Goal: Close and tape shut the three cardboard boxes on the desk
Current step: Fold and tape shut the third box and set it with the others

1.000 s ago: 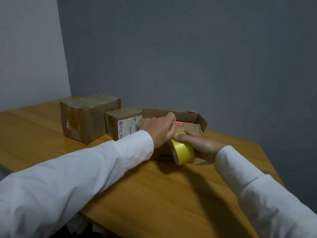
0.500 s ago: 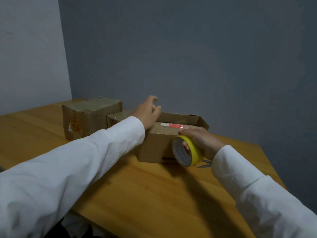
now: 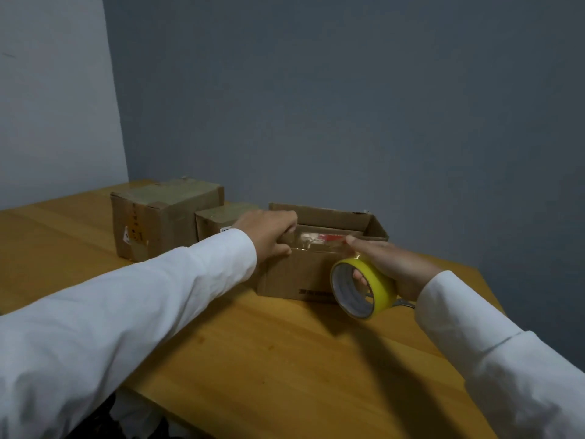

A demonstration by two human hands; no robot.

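Note:
Three cardboard boxes stand in a row at the back of the wooden desk point(image 3: 285, 350). The large box point(image 3: 164, 220) on the left and the small box point(image 3: 218, 221) beside it have their tops shut and taped. The right box point(image 3: 300, 274) has its rear flap standing up and its front flap folded down. My left hand point(image 3: 269, 231) grips the left end of that front flap. My right hand point(image 3: 392, 267) holds a yellow tape roll point(image 3: 364, 288), fingers through its core, index finger lying on the flap. A clear strip of tape lies along the flap between both hands.
Scissors point(image 3: 403, 304) lie on the desk behind the tape roll, mostly hidden by my right wrist. A grey wall stands close behind the boxes. The desk's near edge runs diagonally across the bottom, with dark floor below.
My left hand came down from the raised rear flap onto the left end of the front flap. My right hand and the roll stayed at the box's front right.

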